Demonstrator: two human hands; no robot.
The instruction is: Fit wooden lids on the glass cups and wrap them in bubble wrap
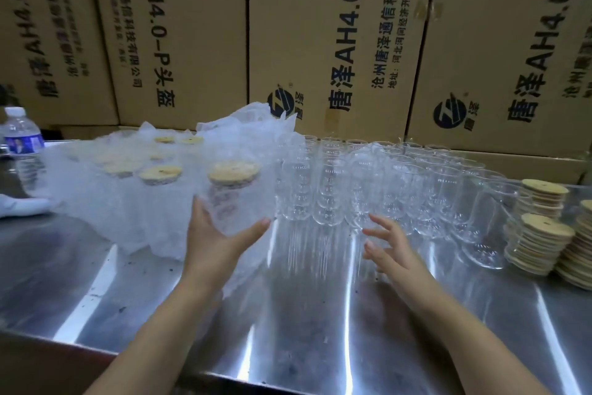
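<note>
Hands first: the left hand [221, 241] is raised just left of the block of bare glass cups [368, 183]. Its fingers and thumb curl round the lower part of a lidded cup [234, 202] that looks swathed in bubble wrap [128, 212], and the wooden lid [233, 174] shows hazily through the film on top. The right hand [390, 247] hovers just in front of that block, fingers spread and loose, gripping nothing.

Further left of the block, beyond the held cup, a heap of finished cups [160, 175] lies among the wrap with pale lids showing through. The film hides how many there are.

The block itself stands several rows deep on the steel tabletop [320, 314], and no cup in it has a lid or wrap that I can see. Just right of the block, the lid stacks [541, 234] are tall.

By this layout I judge the job under way but well short of half done, with more cups waiting than packed. The cup in hand seems near the end of its turn, though I cannot tell whether its wrap is fully closed underneath.

Cardboard boxes [336, 42] rise behind the block, and a water bottle [22, 138] stands far to its left.
</note>
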